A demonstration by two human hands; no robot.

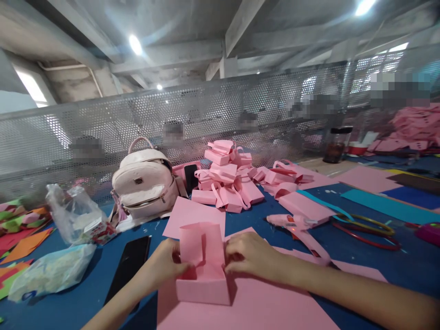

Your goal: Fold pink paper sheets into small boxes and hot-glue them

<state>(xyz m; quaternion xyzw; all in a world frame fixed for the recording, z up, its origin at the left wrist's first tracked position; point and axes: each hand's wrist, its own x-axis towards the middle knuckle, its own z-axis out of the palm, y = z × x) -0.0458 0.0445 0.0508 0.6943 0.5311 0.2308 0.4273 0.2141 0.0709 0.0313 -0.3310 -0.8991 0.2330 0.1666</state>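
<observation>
Seen from the head camera, a pink paper box point(202, 292) sits between a person's two bare hands at a blue tabletop point(82, 293), its near wall turned toward the wearer and a tall flap raised at the back. The left hand point(170, 261) grips the box's left side, thumb over the inner face and fingers outside. The right hand point(249, 254), fingers curled, is at the opposite wall, fingertips at the edge; whether they pinch the paper or only rest against it cannot be told. Beneath the box lies a large pink sheet point(275, 307), with a smaller pink sheet point(190, 215) behind it.

Just beyond the right forearm, a pink glue gun point(288, 221) lies on its side, nozzle pointing left. A black phone point(129, 263) rests beside the left forearm, partly covered by it. Farther back, a pile of pink paper pieces point(223, 174), several with looped handles, rises beside a pale backpack point(147, 183). A clear plastic bag point(68, 215) and a printed carton point(101, 229) stand at left; a teal strip point(388, 205) lies at right. A perforated metal screen point(209, 107) runs across the background.
</observation>
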